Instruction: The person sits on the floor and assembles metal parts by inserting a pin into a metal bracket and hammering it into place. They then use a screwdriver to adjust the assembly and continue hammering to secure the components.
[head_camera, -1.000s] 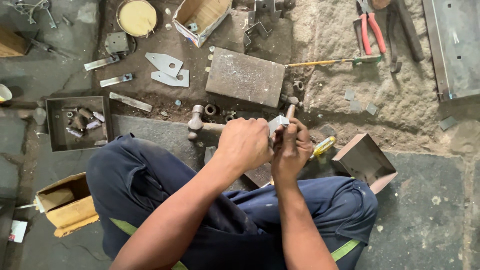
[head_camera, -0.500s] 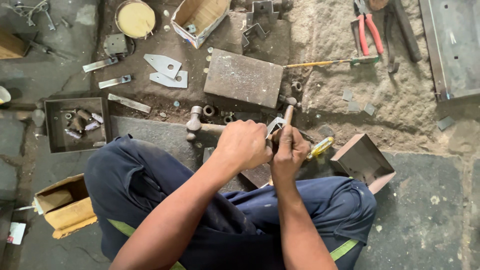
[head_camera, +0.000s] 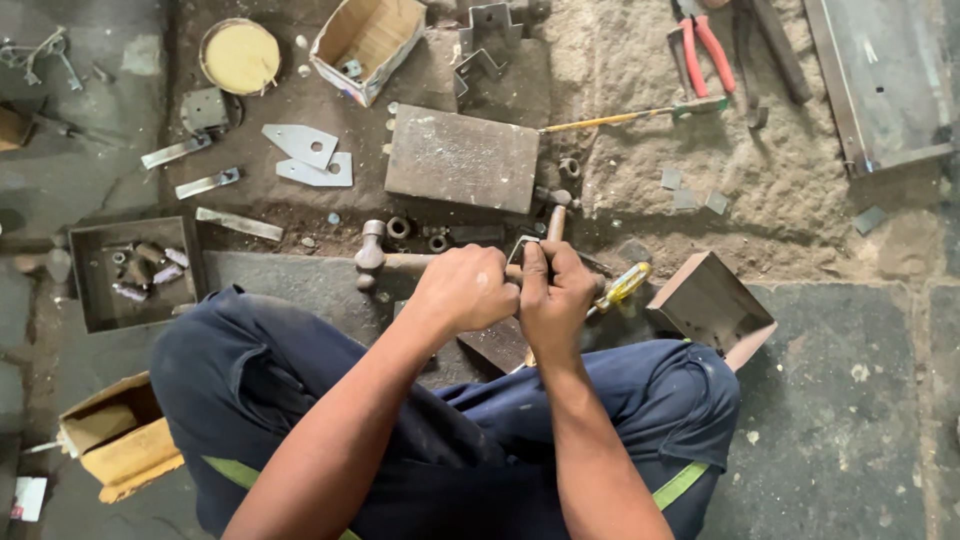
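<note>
- Small flat grey metal piece (head_camera: 524, 250): it sits pinched between both hands just above the person's knees, near the middle of the floor clutter; only its top edge shows past the fingers.
- Left hand (head_camera: 466, 288): its grip is curled shut around the metal piece from the left side, knuckles up, wrist straight out of the forearm that runs from the lower left.
- Right hand (head_camera: 556, 295): its grip is closed against the same piece from the right, thumb pressed along the top; a short wooden handle (head_camera: 556, 222) pokes up beyond the fingers, and I cannot tell whether the hand holds it.
- To do this well, I judge, the two hands should stay pressed together and low over the lap, so the piece cannot twist or slip.
- Just beside the hands lie a steel ball-peen hammer (head_camera: 372, 256) with its shaft passing under the left hand, and a yellow-handled screwdriver (head_camera: 622, 287) to the right.
- Farther out lie a thick rectangular steel block (head_camera: 462, 158), an open folded sheet-metal box (head_camera: 712, 305), red-handled pliers (head_camera: 706, 46) and a shallow grey tray of small parts (head_camera: 93, 300).
</note>
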